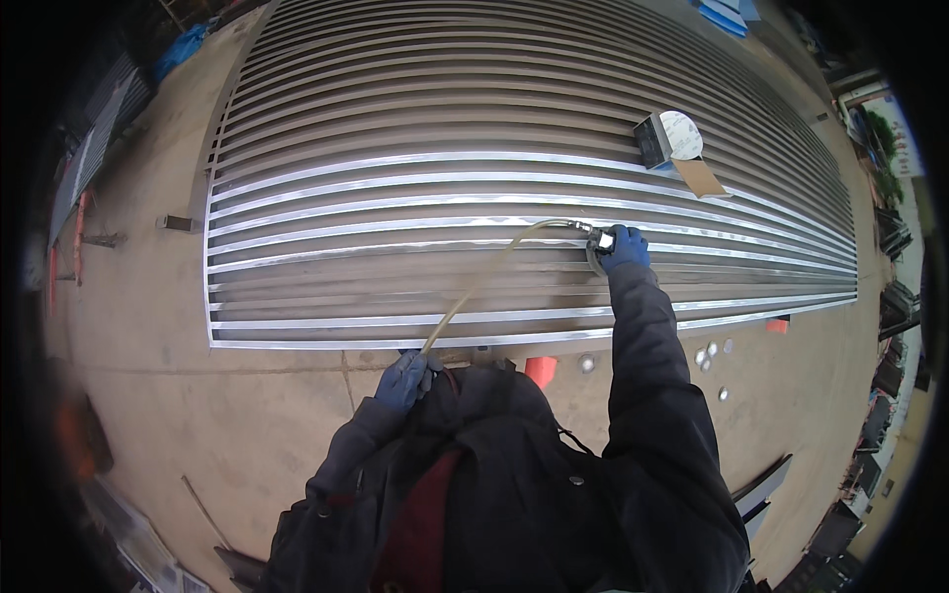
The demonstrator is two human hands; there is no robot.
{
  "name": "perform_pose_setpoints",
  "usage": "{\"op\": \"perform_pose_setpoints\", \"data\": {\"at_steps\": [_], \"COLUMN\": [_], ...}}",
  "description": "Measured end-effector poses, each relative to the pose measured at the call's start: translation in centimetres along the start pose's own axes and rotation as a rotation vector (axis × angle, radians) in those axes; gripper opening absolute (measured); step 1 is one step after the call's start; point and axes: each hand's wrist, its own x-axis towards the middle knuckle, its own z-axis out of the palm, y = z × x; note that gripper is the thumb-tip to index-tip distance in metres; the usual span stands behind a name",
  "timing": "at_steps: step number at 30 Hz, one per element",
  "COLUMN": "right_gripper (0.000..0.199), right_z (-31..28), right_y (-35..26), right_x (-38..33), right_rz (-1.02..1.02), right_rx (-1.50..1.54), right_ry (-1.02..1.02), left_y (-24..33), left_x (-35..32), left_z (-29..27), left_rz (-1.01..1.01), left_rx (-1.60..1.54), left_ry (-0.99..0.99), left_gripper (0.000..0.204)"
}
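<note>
1. My right hand, blue-gloved, has its fingers clamped on the sander; the glove covers much of it, so I can't make out its far side.
2. My left hand is closed around the hose, a pale bendy tube that I lose past the glove, toward the dark jacket.
3. The sander sits on the grille: long metal slats, some mirror-bright, others dull grey-brown.
4. Farther out, a box rests there with a round white disc, its print too small for me to read.
5. Around the grille lies bare floor, blurring into black.
</note>
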Motion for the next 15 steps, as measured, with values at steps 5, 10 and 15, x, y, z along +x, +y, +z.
{"op": "perform_pose_setpoints", "data": {"at_steps": [5,10,15], "right_gripper": [0.053,0.053,0.052], "right_z": [2.6,1.2,2.2], "right_y": [-6.2,-6.5,-8.8], "right_x": [-1.9,-1.2,-0.9], "right_rz": [-0.064,-0.049,0.035], "right_rx": [0.02,0.043,-0.036], "right_ry": [-0.037,-0.104,-0.048], "left_y": [0.5,0.0,0.5], "left_x": [-0.6,-1.4,-1.2], "left_z": [-7.8,-12.9,-11.7], "left_rz": [-0.03,-0.107,-0.145], "left_rx": [-0.133,-0.112,-0.086], "left_ry": [0.073,0.01,-0.114], "left_gripper": [0.043,0.044,0.035]}}
